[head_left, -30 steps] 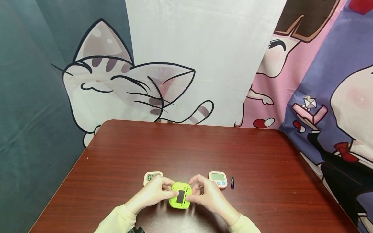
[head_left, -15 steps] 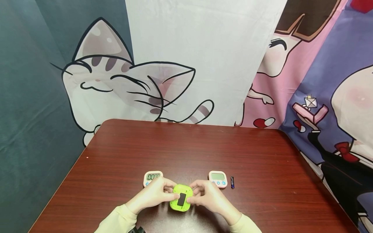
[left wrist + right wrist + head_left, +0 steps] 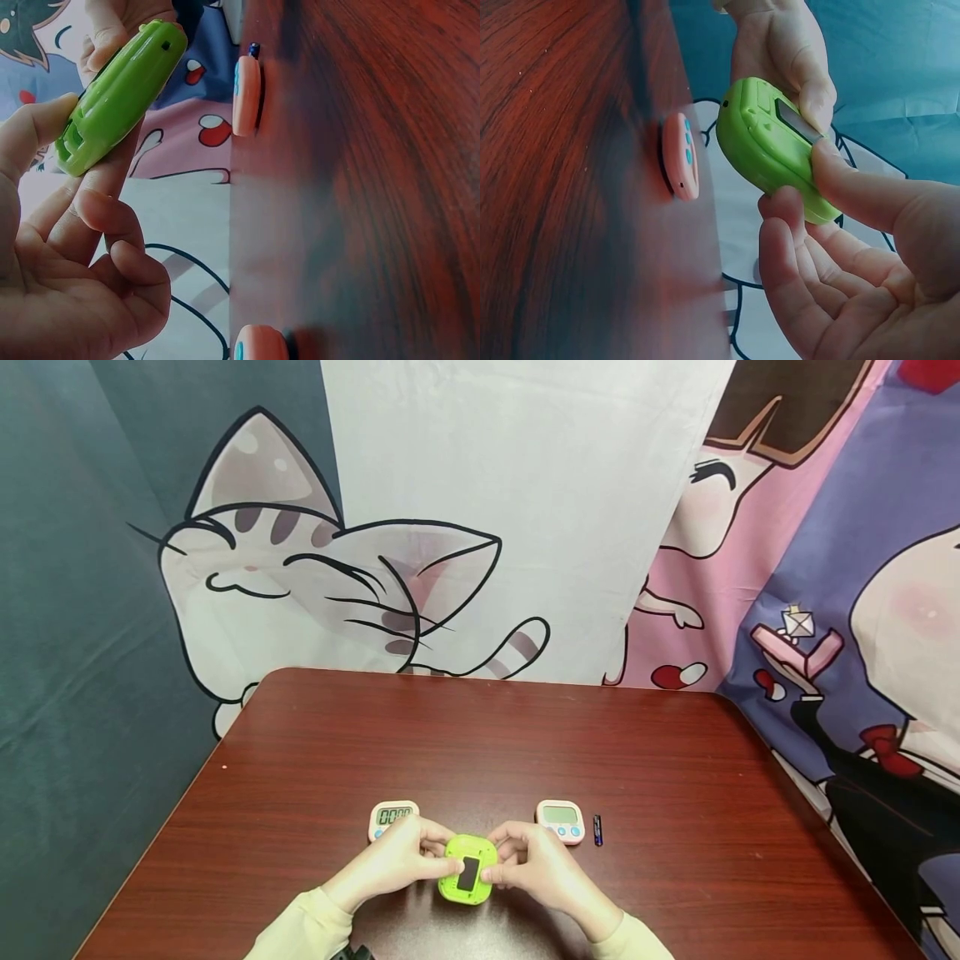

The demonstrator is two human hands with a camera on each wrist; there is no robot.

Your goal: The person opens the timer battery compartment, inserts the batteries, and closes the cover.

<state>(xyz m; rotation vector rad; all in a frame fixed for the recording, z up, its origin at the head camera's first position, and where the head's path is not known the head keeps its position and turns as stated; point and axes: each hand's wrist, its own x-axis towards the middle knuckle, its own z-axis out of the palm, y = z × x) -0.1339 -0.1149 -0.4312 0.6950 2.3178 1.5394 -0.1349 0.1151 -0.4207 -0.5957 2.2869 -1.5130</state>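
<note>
A lime-green digital timer (image 3: 455, 889) is held above the table, its back turned up with a dark rectangular patch in the middle. My left hand (image 3: 401, 855) pinches its left side, thumb on the back and fingers beneath. On the opposite side my right hand (image 3: 542, 870) grips it, the thumb pressing on the back near the dark patch. The right wrist view shows the green timer (image 3: 769, 142) edge-on between both thumbs. Its display face is hidden.
Behind my left hand lies a pale pink timer (image 3: 390, 814) showing zeros, partly covered. Behind my right hand lies another pale pink timer (image 3: 561, 818) with a blank screen. A dark blue battery (image 3: 597, 831) lies right of it on the brown table (image 3: 480, 735).
The green timer has shifted slightly down and right and tilted. A dark gap along its right side, by my right thumb, no longer shows. Both hands keep their hold.
</note>
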